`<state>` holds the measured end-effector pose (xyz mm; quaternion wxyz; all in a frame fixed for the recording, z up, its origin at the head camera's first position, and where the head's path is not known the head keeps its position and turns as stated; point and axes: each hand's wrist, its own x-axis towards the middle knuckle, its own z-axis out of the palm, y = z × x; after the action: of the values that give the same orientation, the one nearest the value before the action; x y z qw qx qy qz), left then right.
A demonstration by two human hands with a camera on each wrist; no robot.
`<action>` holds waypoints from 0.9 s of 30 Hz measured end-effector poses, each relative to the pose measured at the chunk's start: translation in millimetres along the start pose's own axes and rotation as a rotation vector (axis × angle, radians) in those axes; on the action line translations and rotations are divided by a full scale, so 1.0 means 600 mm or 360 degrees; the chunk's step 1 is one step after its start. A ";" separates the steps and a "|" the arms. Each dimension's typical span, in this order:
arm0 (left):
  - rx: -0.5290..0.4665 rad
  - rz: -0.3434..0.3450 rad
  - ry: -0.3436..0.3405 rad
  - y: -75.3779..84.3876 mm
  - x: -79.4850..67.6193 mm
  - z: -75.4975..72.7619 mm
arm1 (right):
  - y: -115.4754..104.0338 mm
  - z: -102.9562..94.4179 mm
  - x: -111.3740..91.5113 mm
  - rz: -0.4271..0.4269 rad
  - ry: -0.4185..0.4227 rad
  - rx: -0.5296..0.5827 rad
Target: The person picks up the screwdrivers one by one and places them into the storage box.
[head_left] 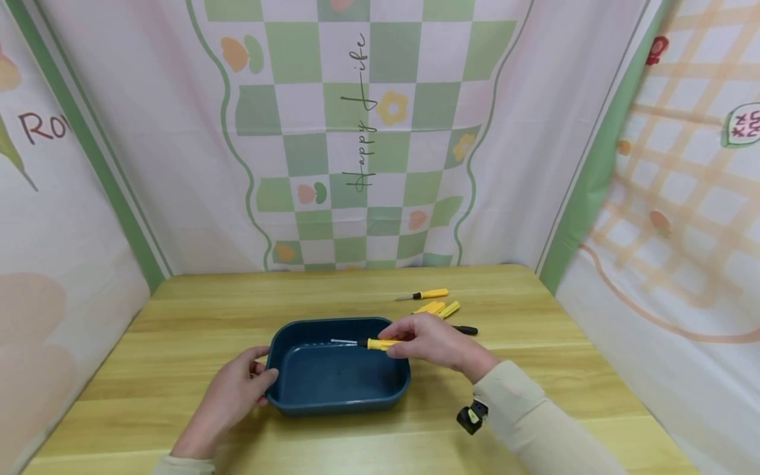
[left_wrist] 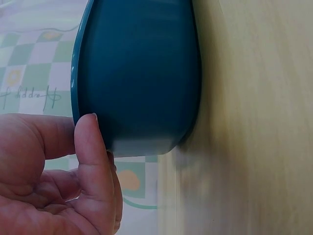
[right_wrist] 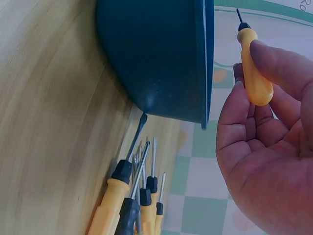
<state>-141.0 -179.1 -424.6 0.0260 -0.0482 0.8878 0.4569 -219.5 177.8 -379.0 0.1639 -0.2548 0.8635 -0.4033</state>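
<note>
A dark blue rectangular basin [head_left: 338,379] with rounded corners stands on the table. At its left end my left hand [head_left: 234,389] pinches the rim between thumb and fingers; the left wrist view shows the thumb against the basin's wall [left_wrist: 137,73]. My right hand [head_left: 430,342] grips a small screwdriver [head_left: 380,344] by its yellow handle, above the basin's right part. The metal shaft points left over the inside. In the right wrist view the screwdriver [right_wrist: 255,73] sits between thumb and fingers, higher than the basin's rim.
Several more screwdrivers [head_left: 438,308] lie together behind and right of the basin, one with a black handle [head_left: 466,330]. Another yellow-handled screwdriver [head_left: 435,293] lies farther back. Patterned cloth [head_left: 392,158] hangs behind the wooden table [head_left: 196,303] and on both sides.
</note>
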 end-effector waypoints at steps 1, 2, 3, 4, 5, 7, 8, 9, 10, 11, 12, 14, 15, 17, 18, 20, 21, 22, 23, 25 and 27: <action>0.0003 -0.0001 0.0002 0.000 0.000 0.000 | -0.001 0.001 0.001 -0.0004 -0.0006 0.0004; 0.0004 -0.0003 0.0003 0.000 0.000 0.001 | -0.002 0.002 0.001 -0.0006 -0.0013 0.0006; 0.0006 -0.0003 0.0005 0.000 0.000 0.001 | -0.002 0.003 0.002 -0.0016 -0.0018 0.0006; 0.0006 -0.0003 0.0006 0.000 0.000 0.001 | -0.003 0.004 0.002 -0.0022 -0.0022 0.0005; 0.0007 -0.0002 0.0008 0.001 0.000 0.001 | -0.003 0.005 0.003 -0.0031 -0.0026 0.0010; 0.0006 -0.0002 0.0007 0.001 -0.001 0.002 | -0.004 0.007 0.005 -0.0042 -0.0035 0.0023; 0.0006 -0.0003 0.0006 0.002 -0.001 0.002 | -0.004 0.009 0.006 -0.0043 -0.0037 0.0024; 0.0008 -0.0002 0.0007 0.002 -0.002 0.002 | -0.005 0.010 0.007 -0.0045 -0.0036 0.0027; 0.0008 -0.0003 0.0007 0.003 -0.002 0.002 | -0.005 0.012 0.009 -0.0042 -0.0036 0.0030; 0.0009 -0.0002 0.0007 0.004 -0.003 0.002 | -0.006 0.014 0.010 -0.0041 -0.0036 0.0032; 0.0009 -0.0003 0.0006 0.004 -0.003 0.002 | -0.006 0.016 0.011 -0.0040 -0.0036 0.0033; 0.0008 -0.0005 0.0008 0.006 -0.005 0.003 | -0.007 0.020 0.013 -0.0039 -0.0036 0.0030; 0.0006 -0.0006 0.0010 0.006 -0.005 0.004 | -0.007 0.022 0.014 -0.0043 -0.0033 0.0023; -0.0001 -0.0004 0.0012 0.008 -0.006 0.005 | -0.007 0.025 0.015 -0.0048 -0.0027 0.0003; -0.0004 -0.0003 0.0014 0.008 -0.006 0.006 | -0.008 0.026 0.015 -0.0049 -0.0026 -0.0008; -0.0010 -0.0002 0.0019 0.009 -0.007 0.007 | -0.009 0.028 0.016 -0.0054 -0.0025 -0.0033; -0.0011 -0.0002 0.0020 0.010 -0.007 0.008 | -0.010 0.029 0.017 -0.0057 -0.0025 -0.0042; -0.0012 -0.0003 0.0020 0.010 -0.007 0.009 | -0.010 0.030 0.017 -0.0056 -0.0027 -0.0049; -0.0014 -0.0007 0.0020 0.010 -0.007 0.009 | -0.011 0.032 0.018 -0.0057 -0.0029 -0.0053; -0.0014 -0.0013 0.0022 0.011 -0.008 0.010 | -0.011 0.034 0.020 -0.0061 -0.0029 -0.0068; -0.0016 -0.0018 0.0022 0.011 -0.008 0.011 | -0.012 0.037 0.022 -0.0060 -0.0028 -0.0083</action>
<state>-136.9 -169.6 -422.4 0.0222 -0.0565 0.8854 0.4609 -217.4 152.8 -388.2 0.1571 -0.2788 0.8672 -0.3814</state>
